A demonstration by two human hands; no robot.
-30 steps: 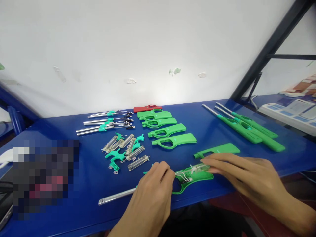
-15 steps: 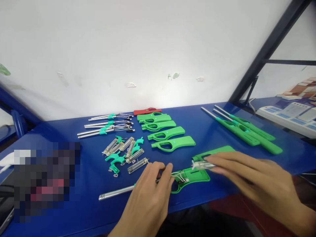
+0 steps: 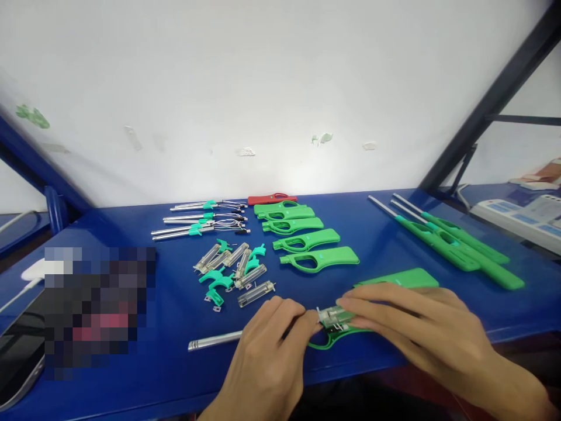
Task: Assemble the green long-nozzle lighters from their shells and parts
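My left hand (image 3: 274, 348) is closed around the front of an opened green gas lighter, hiding where its metal tube (image 3: 214, 340) meets the shell. The green casing half (image 3: 322, 345) lies below both hands, with white wires and a black part partly in sight. Between finger and thumb, my right hand (image 3: 416, 327) grips a clear fuel tank (image 3: 333, 316) over this casing half. Whether the tank touches the shell I cannot tell. Another green casing half (image 3: 405, 278) lies just behind my right hand.
Loose clear tanks (image 3: 256, 293) and teal triggers (image 3: 221, 280) lie left of centre. Behind them are metal tubes with wires (image 3: 184, 230). Several green casing halves (image 3: 324, 258) and a red one (image 3: 272, 199) form a column. Whole lighters (image 3: 473, 251) lie right; a pixelated area covers the left.
My right hand has brought the clear tank left and down, over the open casing half. My left hand stays on the lighter's front. The whole view has shifted slightly.
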